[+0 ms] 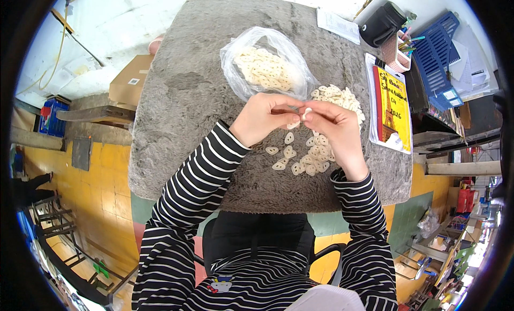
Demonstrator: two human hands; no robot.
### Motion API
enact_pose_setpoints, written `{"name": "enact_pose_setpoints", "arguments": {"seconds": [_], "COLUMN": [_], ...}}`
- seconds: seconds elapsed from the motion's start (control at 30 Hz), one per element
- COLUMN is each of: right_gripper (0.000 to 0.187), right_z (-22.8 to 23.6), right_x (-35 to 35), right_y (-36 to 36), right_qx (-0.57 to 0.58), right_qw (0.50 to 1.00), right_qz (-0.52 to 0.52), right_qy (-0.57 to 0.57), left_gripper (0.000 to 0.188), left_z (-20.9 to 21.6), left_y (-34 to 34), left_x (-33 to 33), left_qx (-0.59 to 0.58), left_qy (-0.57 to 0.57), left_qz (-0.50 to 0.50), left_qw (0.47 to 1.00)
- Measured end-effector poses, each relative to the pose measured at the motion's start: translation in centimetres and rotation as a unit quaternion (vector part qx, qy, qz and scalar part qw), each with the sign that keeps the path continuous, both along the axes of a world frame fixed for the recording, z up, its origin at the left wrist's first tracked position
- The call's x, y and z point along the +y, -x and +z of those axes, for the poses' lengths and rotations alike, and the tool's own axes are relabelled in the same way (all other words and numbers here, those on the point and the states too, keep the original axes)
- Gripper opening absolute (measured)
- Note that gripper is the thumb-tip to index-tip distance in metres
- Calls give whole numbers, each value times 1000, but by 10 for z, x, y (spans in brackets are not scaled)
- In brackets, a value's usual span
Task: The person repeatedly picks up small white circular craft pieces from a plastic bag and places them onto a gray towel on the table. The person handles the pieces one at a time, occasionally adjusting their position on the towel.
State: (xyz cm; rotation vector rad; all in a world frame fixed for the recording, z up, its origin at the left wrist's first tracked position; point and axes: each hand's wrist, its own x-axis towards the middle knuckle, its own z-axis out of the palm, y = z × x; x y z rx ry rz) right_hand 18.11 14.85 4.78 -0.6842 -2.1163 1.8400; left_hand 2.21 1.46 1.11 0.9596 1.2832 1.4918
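Both my hands meet above the middle of a grey, furry-covered table (182, 96). Between the fingertips of my left hand (262, 120) is a small cream-coloured oval piece with holes. My right hand (338, 130) pinches a small cream piece (307, 113) right beside it. Beneath and around my right hand lie a loose group of the same flat pieces (316, 156) and a denser pile (342, 98). A few single pieces (289, 138) are scattered below my left hand. Beyond my hands, an open clear plastic bag (235, 86) holds many more of these pieces (262, 67).
At the table's right edge lies a yellow-and-red covered notebook (395, 105) on a clipboard. Behind it stand a pink pen basket (395, 54), a black device (383, 23) and a blue plastic rack (436, 54). White papers (338, 25) lie at the far edge; a cardboard box (130, 80) is left.
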Motion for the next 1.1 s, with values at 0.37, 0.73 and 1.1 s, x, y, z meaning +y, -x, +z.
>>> {"name": "enact_pose_setpoints", "arguments": {"seconds": [0.37,0.73,1.1], "right_gripper": [52,40,30], "right_z": [42,31,-15], "right_x": [15,18,-30], "right_y": [70,-1,-41], "right_qx": [80,-22,32], "right_qw": [971,991,901], "right_qz": [68,128,194], "right_qy": [216,-28,-386], "left_gripper": [23,22,21], "left_z": [-8,-30,10], "left_y": [8,-10,10], "left_x": [-7,-1,-7], "left_qx": [277,440,414], "left_qy": [3,-88,-186], "left_qz": [-91,-104,190], "left_qw": [957,888,870]}}
